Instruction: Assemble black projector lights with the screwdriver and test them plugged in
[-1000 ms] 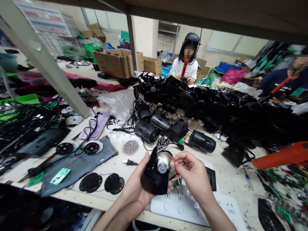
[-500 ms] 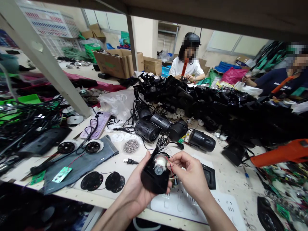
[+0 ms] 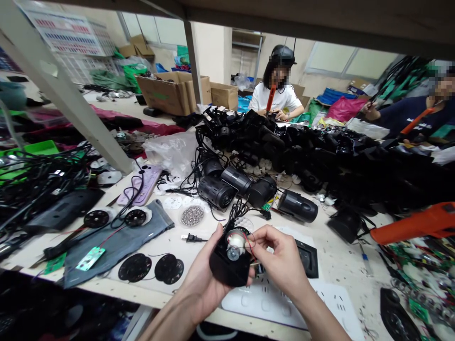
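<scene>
My left hand (image 3: pixel 204 284) is wrapped round a black plastic housing (image 3: pixel 229 272) with an opening that faces up. Inside the opening sits a small white and silver motor (image 3: pixel 235 247). My right hand (image 3: pixel 280 258) is closed in a pinch at the motor's right side, on the thin red wire (image 3: pixel 250 240) that loops beside it. The fingertips partly hide where that wire runs. Behind the housing lies a bundled black cord (image 3: pixel 239 212), and a two-pin plug (image 3: pixel 192 237) rests on the table to its left.
Several dark cylindrical housings (image 3: pixel 216 192) lie beyond my hands, before a large heap of black parts (image 3: pixel 302 142). A dish of small screws (image 3: pixel 192 215) sits left. White power strips (image 3: pixel 263 300) lie below my right hand. Orange tool (image 3: pixel 412 222) at right. Two people work opposite.
The housing stays in my left hand, nearly unmoved. At its right side, the red wire's loop has shifted slightly with my pinching right fingers. A co-worker's hand at far right has risen.
</scene>
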Motion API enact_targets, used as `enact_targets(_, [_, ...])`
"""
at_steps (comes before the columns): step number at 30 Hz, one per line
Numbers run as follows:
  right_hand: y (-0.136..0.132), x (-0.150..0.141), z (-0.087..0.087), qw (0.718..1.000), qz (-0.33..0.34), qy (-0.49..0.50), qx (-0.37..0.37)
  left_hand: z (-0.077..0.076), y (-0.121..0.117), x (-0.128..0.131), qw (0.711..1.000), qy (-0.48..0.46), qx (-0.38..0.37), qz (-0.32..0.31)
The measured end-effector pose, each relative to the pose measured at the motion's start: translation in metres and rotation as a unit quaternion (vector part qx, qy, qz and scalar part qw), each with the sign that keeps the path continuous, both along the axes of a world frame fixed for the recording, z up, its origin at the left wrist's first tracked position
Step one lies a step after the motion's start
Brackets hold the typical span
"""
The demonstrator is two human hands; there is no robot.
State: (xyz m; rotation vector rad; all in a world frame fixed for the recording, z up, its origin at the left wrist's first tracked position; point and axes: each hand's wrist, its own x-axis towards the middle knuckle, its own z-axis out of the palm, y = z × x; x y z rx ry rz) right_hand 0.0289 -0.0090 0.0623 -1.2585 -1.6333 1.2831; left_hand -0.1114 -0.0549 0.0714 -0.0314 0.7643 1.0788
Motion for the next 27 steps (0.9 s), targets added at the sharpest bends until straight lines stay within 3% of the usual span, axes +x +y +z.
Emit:
enact_targets(17, [0.001, 0.009, 0.0, 0.995, 0.082, 0.056, 0.011, 0.008, 0.003, 0.003, 0.999, 0.036, -0.006, 0.025])
enact_targets(23, [0.001, 0.003, -0.01, 0.999, 0.022, 0.011, 0.041, -0.001, 0.003, 0.005, 0.999, 0.041, -0.015, 0.031])
enact_targets(27, [0.003, 0.003, -0.014, 0.999, 0.011, 0.038, 0.03, -0.003, 0.003, 0.008, 0.999, 0.042, -0.007, 0.035])
